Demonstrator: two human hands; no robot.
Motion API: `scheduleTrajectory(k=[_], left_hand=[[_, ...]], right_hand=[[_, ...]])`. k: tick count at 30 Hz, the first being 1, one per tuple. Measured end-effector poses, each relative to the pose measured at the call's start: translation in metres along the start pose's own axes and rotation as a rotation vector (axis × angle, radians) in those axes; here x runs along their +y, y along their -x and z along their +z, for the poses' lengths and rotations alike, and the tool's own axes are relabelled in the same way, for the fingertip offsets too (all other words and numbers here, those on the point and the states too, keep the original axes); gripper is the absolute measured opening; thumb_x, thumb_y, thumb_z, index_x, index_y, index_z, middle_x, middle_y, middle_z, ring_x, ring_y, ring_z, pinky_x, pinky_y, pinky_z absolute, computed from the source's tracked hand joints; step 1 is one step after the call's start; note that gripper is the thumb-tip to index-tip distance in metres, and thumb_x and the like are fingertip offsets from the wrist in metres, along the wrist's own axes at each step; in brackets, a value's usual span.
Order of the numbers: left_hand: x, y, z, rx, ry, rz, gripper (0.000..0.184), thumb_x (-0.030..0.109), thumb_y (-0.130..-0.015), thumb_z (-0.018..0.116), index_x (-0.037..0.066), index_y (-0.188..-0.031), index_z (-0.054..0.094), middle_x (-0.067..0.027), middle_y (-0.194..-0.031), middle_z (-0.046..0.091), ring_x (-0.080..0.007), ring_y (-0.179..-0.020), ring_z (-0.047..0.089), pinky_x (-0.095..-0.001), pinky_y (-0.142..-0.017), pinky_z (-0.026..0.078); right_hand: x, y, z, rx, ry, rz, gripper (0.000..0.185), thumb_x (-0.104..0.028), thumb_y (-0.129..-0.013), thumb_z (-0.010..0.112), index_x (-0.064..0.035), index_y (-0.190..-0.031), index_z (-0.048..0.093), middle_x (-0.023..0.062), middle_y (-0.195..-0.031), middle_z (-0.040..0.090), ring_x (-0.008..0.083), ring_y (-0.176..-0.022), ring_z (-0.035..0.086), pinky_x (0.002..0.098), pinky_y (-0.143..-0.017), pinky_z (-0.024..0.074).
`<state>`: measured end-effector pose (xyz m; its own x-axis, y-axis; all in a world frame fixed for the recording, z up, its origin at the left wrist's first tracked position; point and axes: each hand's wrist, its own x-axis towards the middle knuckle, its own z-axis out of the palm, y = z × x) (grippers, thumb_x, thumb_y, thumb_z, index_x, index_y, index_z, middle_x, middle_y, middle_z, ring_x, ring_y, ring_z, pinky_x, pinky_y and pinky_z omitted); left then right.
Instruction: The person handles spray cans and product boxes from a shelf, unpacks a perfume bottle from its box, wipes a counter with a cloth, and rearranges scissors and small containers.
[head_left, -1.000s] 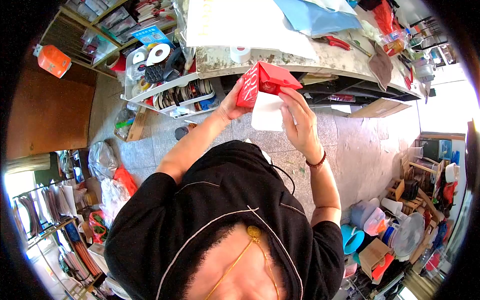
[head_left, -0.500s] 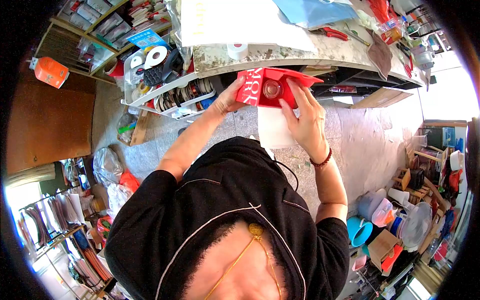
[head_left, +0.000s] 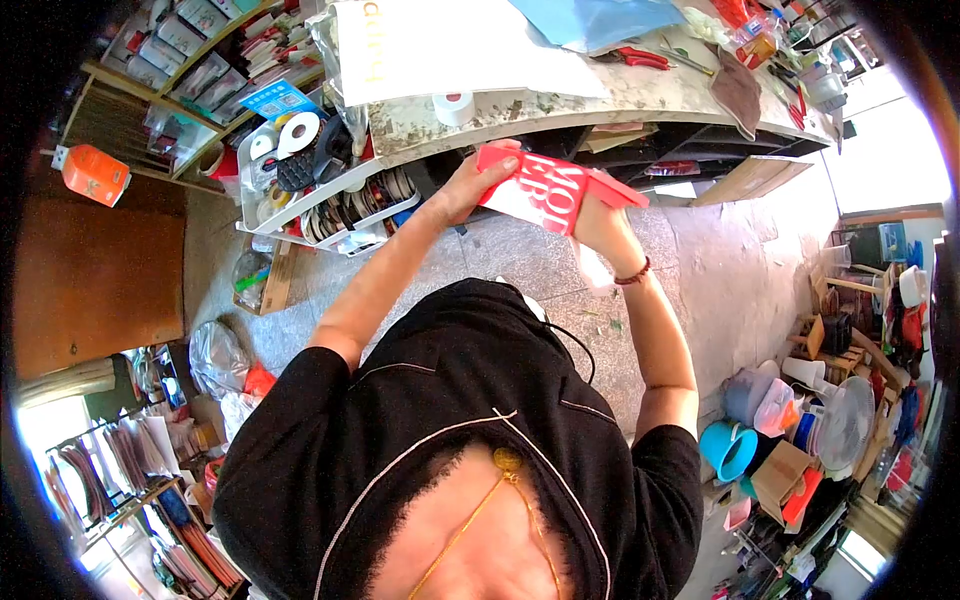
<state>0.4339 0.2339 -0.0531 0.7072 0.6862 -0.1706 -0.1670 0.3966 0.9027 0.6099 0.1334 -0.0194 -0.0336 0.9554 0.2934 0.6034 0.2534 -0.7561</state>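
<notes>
**A red box [head_left: 540, 190] held up in front of the counter [head_left: 402, 132]**

Starting at the left, we see white drawers [head_left: 318, 196] packed with rolls [head_left: 355, 207], then a white tape roll [head_left: 453, 110] standing near the counter's edge.

Next comes our left hand [head_left: 470, 188], its grip clasped on the left end of the box: thumb across the lettered face, fingers hidden behind. The box is in the air, tilted, its face sloping down to the right. We judge it to be folded card: light, fairly stiff along the edges, apt to dent under a hard squeeze, perhaps slippery where it shines. We would take it by the left-end corners, pressing lightly. We cannot see inside.

At its other end is our right hand [head_left: 606, 230], fingers out of sight behind the box near a red flap [head_left: 618, 188], so we cannot tell whether that grip pinches anything. A white sheet [head_left: 594, 272] hangs just below; whether it joins the box is unclear.

Farther right, red pliers [head_left: 643, 60] lie on the counter, and a brown cloth [head_left: 736, 92] droops over its edge.
</notes>
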Motion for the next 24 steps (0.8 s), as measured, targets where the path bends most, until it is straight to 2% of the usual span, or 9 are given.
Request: scheduleTrajectory(k=[2, 4, 5, 6, 8, 15, 19, 21, 24], left_hand=[[0.005, -0.001, 0.003, -0.027, -0.125, 0.051, 0.051, 0.035, -0.083, 0.057, 0.001, -0.118, 0.043, -0.0091, -0.103, 0.057, -0.0129, -0.09, 0.057, -0.0278, -0.08, 0.047], [0.008, -0.004, 0.0, -0.011, -0.07, -0.032, 0.05, 0.036, -0.084, 0.055, 0.001, -0.118, 0.043, -0.0081, -0.102, 0.056, -0.0108, -0.089, 0.057, -0.0252, -0.079, 0.047], [0.008, -0.003, 0.003, 0.021, 0.003, -0.07, 0.048, 0.038, -0.086, 0.052, 0.002, -0.115, 0.045, -0.0066, -0.096, 0.059, -0.0104, -0.082, 0.059, -0.025, -0.071, 0.05], [0.003, -0.006, -0.007, 0.043, 0.031, -0.14, 0.046, 0.043, -0.087, 0.047, 0.004, -0.11, 0.048, -0.0053, -0.088, 0.061, -0.0114, -0.073, 0.061, -0.0254, -0.059, 0.052], [-0.001, -0.005, -0.014, 0.112, 0.112, -0.18, 0.047, 0.048, -0.087, 0.042, 0.005, -0.106, 0.049, -0.0057, -0.081, 0.062, -0.0132, -0.065, 0.062, -0.0257, -0.049, 0.051], [-0.012, -0.007, -0.022, -0.066, 0.282, -0.19, 0.053, 0.055, -0.086, 0.036, 0.008, -0.109, 0.046, -0.0081, -0.086, 0.062, -0.0181, -0.068, 0.061, -0.0325, -0.053, 0.052], [-0.01, -0.006, -0.017, -0.026, 0.306, -0.217, 0.054, 0.056, -0.086, 0.036, 0.008, -0.109, 0.046, -0.0082, -0.087, 0.062, -0.0181, -0.069, 0.061, -0.0322, -0.052, 0.051], [-0.011, -0.01, -0.019, -0.098, 0.347, -0.256, 0.054, 0.055, -0.087, 0.035, 0.012, -0.12, 0.041, -0.0086, -0.097, 0.061, -0.0208, -0.075, 0.062, -0.034, -0.052, 0.05], [-0.009, -0.011, -0.013, -0.108, 0.352, -0.226, 0.056, 0.055, -0.086, 0.035, 0.011, -0.12, 0.041, -0.0086, -0.098, 0.061, -0.0213, -0.077, 0.062, -0.0334, -0.053, 0.051]], right_hand=[[0.002, 0.01, 0.008, 0.093, -0.149, 0.01, 0.028, -0.018, -0.072, 0.062, -0.0024, -0.095, 0.058, 0.0165, -0.087, 0.06, 0.0247, -0.082, 0.061, 0.0355, -0.066, 0.0478], [0.001, 0.012, 0.003, 0.117, 0.05, 0.176, 0.03, -0.017, -0.071, 0.064, -0.0044, -0.098, 0.059, 0.0153, -0.085, 0.062, 0.0249, -0.077, 0.062, 0.035, -0.065, 0.0482], [-0.009, 0.007, -0.002, 0.185, 0.011, 0.125, 0.034, -0.021, -0.071, 0.064, -0.0059, -0.1, 0.059, 0.0144, -0.082, 0.063, 0.0257, -0.071, 0.062, 0.0347, -0.064, 0.0484], [-0.033, 0.002, -0.019, 0.111, 0.197, 0.218, 0.033, -0.026, -0.069, 0.065, -0.0066, -0.096, 0.062, 0.0137, -0.076, 0.063, 0.026, -0.066, 0.062, 0.0336, -0.061, 0.0485], [-0.041, 0.003, -0.039, 0.159, 0.309, 0.245, 0.031, -0.03, -0.069, 0.066, -0.0057, -0.088, 0.064, 0.0136, -0.072, 0.062, 0.0256, -0.066, 0.062, 0.0329, -0.059, 0.0483], [-0.017, 0.006, -0.09, 0.073, -0.22, 0.393, 0.021, -0.018, -0.071, 0.069, 0.0004, -0.081, 0.065, 0.005, -0.064, 0.061, 0.0072, -0.057, 0.05, 0.0215, -0.052, 0.0398], [-0.025, 0.006, -0.095, 0.102, -0.34, 0.378, 0.018, -0.016, -0.073, 0.068, 0.0011, -0.078, 0.065, 0.0032, -0.064, 0.059, 0.0066, -0.057, 0.049, 0.0206, -0.05, 0.0367], [-0.023, 0.006, -0.093, 0.122, -0.399, 0.373, 0.017, -0.015, -0.073, 0.068, 0.0014, -0.078, 0.065, 0.002, -0.062, 0.058, 0.0059, -0.057, 0.048, 0.0202, -0.05, 0.0354], [-0.02, 0.005, -0.095, 0.13, -0.342, 0.368, 0.016, -0.014, -0.073, 0.067, 0.0011, -0.078, 0.065, 0.0014, -0.061, 0.057, 0.0055, -0.056, 0.047, 0.0203, -0.049, 0.0342]])
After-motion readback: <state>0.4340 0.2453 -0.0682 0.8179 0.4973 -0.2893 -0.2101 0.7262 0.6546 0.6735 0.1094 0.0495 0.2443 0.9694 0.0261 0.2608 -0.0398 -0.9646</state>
